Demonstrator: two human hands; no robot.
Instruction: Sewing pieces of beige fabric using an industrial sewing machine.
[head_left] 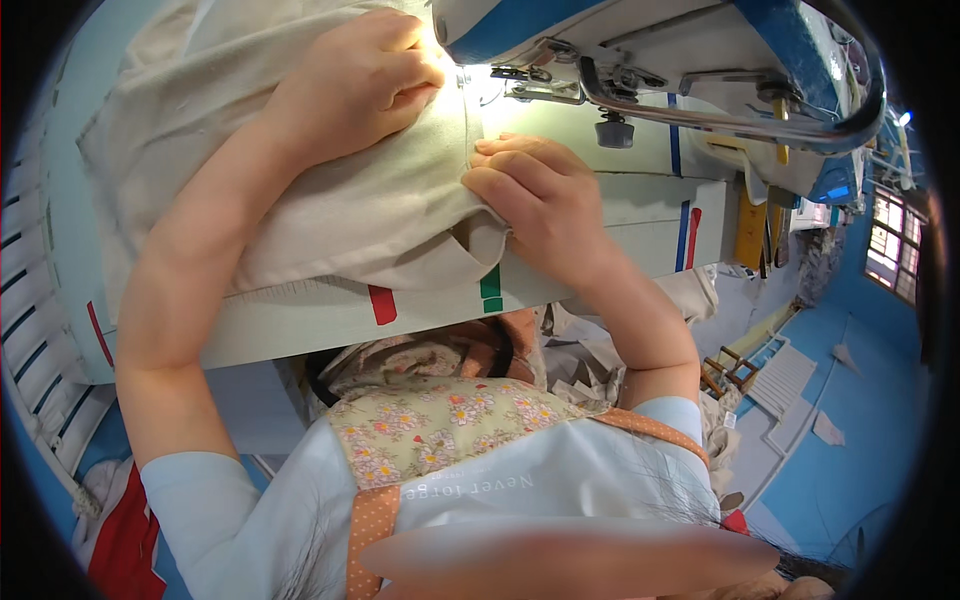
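Observation:
A large piece of cream fabric [350, 220] lies over the sewing table, its right edge running up toward the lit needle area of a blue and white sewing machine [530, 25]. My left hand [375, 85] is closed with bent fingers on the fabric, just left of the needle area. Lower and to the right, my right hand [540, 195] pinches the fabric's right edge between thumb and fingers. Below that hand the cloth folds into a loose loop. The needle tip itself is lost in the glare.
A bent metal bar [720, 120] juts from the machine on the right. Red, green and blue tape marks the pale table [270, 325] along its front edge. Cloth scraps [585, 360] hang below it. White slats [40, 300] stand at the left; a wooden stool [728, 372] is on the blue floor.

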